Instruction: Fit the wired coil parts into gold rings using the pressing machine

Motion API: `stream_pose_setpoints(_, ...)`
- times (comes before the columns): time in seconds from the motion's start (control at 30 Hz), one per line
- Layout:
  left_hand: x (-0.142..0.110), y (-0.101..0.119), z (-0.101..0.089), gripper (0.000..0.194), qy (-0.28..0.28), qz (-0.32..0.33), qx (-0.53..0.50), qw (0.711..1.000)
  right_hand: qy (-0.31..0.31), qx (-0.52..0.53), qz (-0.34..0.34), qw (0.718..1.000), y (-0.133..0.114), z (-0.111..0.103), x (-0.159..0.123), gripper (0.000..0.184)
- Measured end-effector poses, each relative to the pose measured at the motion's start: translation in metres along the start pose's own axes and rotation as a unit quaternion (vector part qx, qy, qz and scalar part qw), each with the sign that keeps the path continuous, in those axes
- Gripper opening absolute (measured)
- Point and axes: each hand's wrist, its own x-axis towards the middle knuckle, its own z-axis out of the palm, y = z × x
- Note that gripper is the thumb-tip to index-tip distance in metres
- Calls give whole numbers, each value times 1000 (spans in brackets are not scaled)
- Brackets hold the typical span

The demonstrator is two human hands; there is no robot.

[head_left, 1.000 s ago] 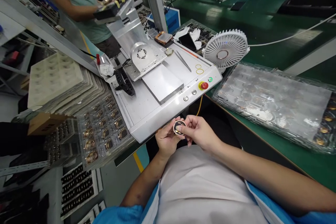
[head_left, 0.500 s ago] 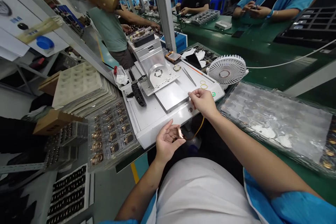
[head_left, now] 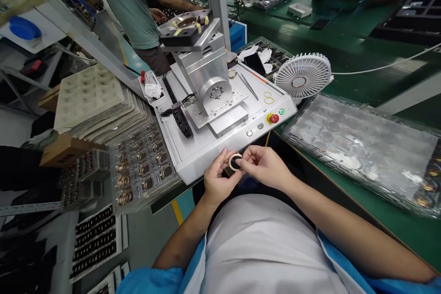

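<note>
Between my hands, just off the machine's front edge, I hold a gold-coloured ring with a dark centre [head_left: 235, 162]. My left hand [head_left: 217, 178] grips its left side, and the fingertips of my right hand [head_left: 264, 167] pinch its right side. Directly ahead stands a white benchtop machine [head_left: 237, 135] with a silver perforated plate [head_left: 220, 108] and a round metal fixture [head_left: 215, 93] under a raised head. Its red emergency stop button [head_left: 274, 118] lies beyond my right hand.
Left of the machine sits a clear blister tray of gold rings [head_left: 143, 170]. To the right are a clear plastic tray [head_left: 361, 142] and a white fan [head_left: 302, 78]. Tweezers [head_left: 248, 86] lie on the machine. Co-workers' hands work farther back.
My right hand has returned from the machine's front to the ring, and both hands now hold it. The perforated plate has slid toward me over the machine's bed.
</note>
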Motion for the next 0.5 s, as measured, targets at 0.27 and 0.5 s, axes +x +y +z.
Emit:
stream_pose_setpoints(0.27, -7, -5, 6, 68, 12, 5, -11, 1000, -20, 86, 44, 995, 5, 0, 5, 46)
stream_pose_setpoints(0.5, -20, -27, 24, 56, -205, -51, -12, 977, 57, -104, 35, 992, 13, -82, -54, 41)
